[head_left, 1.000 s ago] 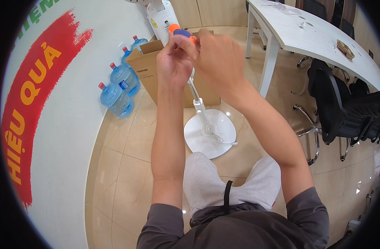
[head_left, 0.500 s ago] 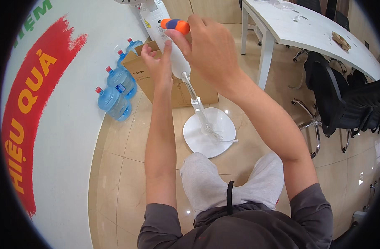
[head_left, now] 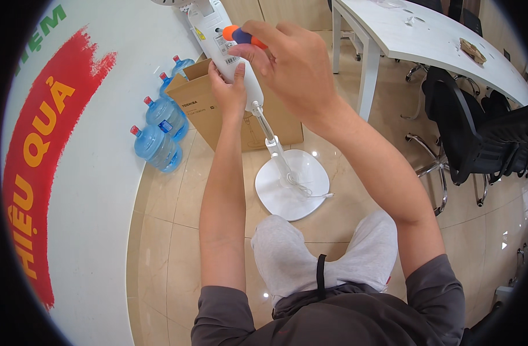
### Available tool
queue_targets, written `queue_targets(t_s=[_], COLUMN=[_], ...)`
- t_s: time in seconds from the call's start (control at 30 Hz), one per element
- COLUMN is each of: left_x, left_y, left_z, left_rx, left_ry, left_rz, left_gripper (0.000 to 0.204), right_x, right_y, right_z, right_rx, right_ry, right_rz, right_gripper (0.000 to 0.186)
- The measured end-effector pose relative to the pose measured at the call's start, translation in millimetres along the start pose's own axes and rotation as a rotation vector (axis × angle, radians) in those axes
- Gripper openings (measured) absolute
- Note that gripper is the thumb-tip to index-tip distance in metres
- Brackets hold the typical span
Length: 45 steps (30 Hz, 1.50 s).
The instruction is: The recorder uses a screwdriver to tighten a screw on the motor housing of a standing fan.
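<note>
A white pedestal fan (head_left: 253,86) stands before me, its upright housing leaning up and to the left. My left hand (head_left: 229,92) wraps around the housing's lower part, thumb lying along the labelled face. In my right hand (head_left: 298,66) is an orange-and-blue screwdriver handle (head_left: 241,36), gripped with bent fingers. The handle's front end is close to a dark hole in the housing; I cannot see the shaft. Part of the fan's head is cut off by the top edge. A thin metal pole joins the housing to the round white base (head_left: 274,187), where a white cord lies coiled.
Behind the fan stands an open cardboard box (head_left: 197,115). Several blue water jugs (head_left: 157,149) line the printed wall on the left. To the right are a white table (head_left: 402,40) and black office chairs (head_left: 463,130). My knees are close to the base.
My left hand has closed more fully around the housing, its fingers spread before. The housing, screwdriver and right hand have shifted slightly in view, with the screwdriver handle turned a little.
</note>
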State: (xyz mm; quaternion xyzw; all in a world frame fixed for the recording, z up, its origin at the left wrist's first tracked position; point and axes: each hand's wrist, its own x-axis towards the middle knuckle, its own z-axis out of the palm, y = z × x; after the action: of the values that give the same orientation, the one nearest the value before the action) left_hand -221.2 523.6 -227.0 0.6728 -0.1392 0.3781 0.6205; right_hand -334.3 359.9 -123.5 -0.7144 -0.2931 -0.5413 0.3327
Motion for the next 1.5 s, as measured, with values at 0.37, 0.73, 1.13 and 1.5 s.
queue_targets(t_s=[0.37,0.73,1.13,1.5], left_x=[-4.2,-8.9,-8.9,-11.8], left_y=[1.7,7.8,17.8,22.9], left_z=[-1.1,5.0,9.7,-0.3], left_rx=[-0.037,-0.02,-0.076,-0.046], left_ry=[-0.031,0.009,-0.034,-0.048], left_rz=[-0.005,0.024,-0.029,-0.051], left_gripper=[0.077,0.08,0.071,0.073], right_x=[-12.5,-14.6,-12.7,-23.3], right_y=[1.7,2.7,0.7,6.9], right_z=[7.0,5.9,23.8,28.7], right_rx=[0.028,-0.044,0.196,0.284], right_ry=[0.051,-0.184,0.152,0.156], right_rz=[-0.102,0.068,0.091,-0.078], right_gripper=[0.014,0.028,0.018,0.009])
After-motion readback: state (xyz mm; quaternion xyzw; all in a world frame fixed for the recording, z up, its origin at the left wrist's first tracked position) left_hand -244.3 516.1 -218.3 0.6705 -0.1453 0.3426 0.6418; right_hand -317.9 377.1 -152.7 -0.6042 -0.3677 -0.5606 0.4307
